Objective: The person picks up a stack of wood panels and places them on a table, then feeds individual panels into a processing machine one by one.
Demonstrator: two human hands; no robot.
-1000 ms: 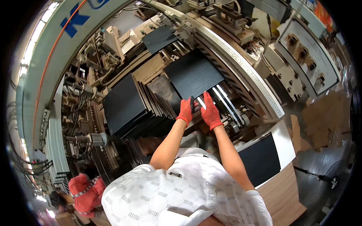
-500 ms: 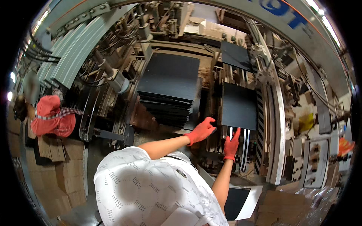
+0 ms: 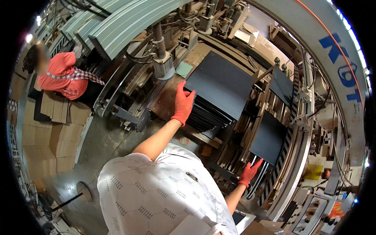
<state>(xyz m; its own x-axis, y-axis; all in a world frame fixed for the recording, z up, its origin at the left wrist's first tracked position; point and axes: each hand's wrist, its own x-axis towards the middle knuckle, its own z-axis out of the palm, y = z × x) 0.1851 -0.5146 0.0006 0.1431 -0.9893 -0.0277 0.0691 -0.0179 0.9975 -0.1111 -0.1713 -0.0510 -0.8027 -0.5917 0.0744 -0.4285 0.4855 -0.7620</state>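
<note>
Both my hands wear red gloves. My left hand [image 3: 183, 103], thumb and fingers apart, is at the left corner of a stack of dark panels [image 3: 221, 84]; whether it touches the top panel is hard to tell. To the right, a single dark panel [image 3: 268, 138] lies on the machine's feed track. By its near edge is my right hand [image 3: 250, 172], fingers stretched out over the pale rails [image 3: 263, 178]; contact with the panel cannot be made out. Neither hand holds anything that I can see.
Another dark panel [image 3: 281, 87] lies farther along the track. A striped black-and-white strip [image 3: 279, 164] and a metal rail border it on the right. A vertical cylinder [image 3: 163, 66] stands left of the stack. A person in red [image 3: 64, 74] is at the far left, beside cardboard [image 3: 55, 107].
My left hand has moved left, from the gap between stack and track to the stack's left corner. My right hand stays near the track panel's near edge. The view has turned.
</note>
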